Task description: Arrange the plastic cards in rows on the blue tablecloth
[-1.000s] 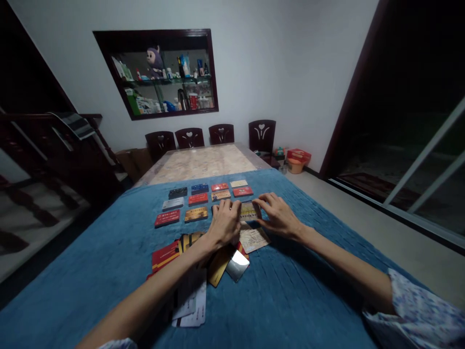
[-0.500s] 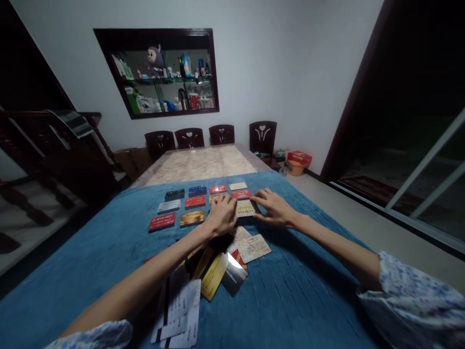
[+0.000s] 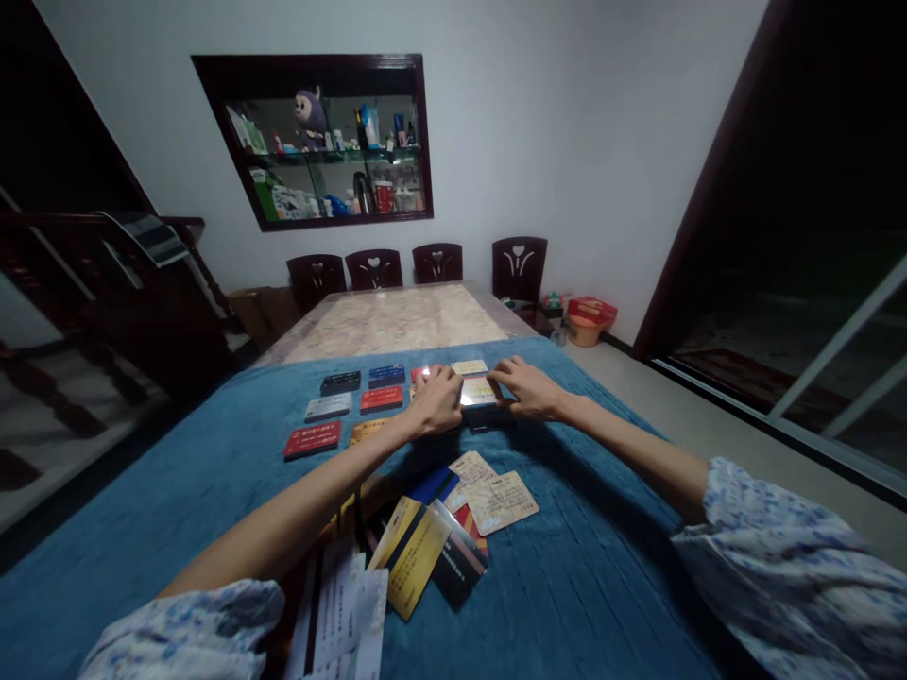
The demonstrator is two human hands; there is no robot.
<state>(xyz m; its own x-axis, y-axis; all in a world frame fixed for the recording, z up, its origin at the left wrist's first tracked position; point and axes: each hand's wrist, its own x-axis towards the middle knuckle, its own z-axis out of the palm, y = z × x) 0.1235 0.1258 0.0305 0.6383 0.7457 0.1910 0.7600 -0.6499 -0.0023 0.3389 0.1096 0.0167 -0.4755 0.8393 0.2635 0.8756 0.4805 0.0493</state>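
My left hand point(image 3: 437, 401) and my right hand point(image 3: 530, 389) pinch a pale card point(image 3: 480, 390) from its two sides, at the right end of the laid-out cards. Whether it is one card or a small stack I cannot tell. A dark patch, perhaps a card or shadow, lies just below it. Beyond is a cream card point(image 3: 470, 366). To the left are a red card stack point(image 3: 381, 399), a silver one point(image 3: 328, 407), a dark red one point(image 3: 313, 439), a blue one point(image 3: 386, 376) and a black one point(image 3: 341, 382). My left forearm partly covers a gold stack point(image 3: 367, 432).
Nearer me, loose cards overlap: a gold card point(image 3: 409, 557), a dark grey card point(image 3: 457, 565), a beige card point(image 3: 503, 501) and white cards point(image 3: 340, 604). A blue cloth point(image 3: 567, 567) covers the near part of the table point(image 3: 403, 314). Chairs point(image 3: 520, 269) stand behind.
Both hands have moved the pale card slightly away from me, over where the red card showed. The view has shifted a little, and more of the loose pile shows.
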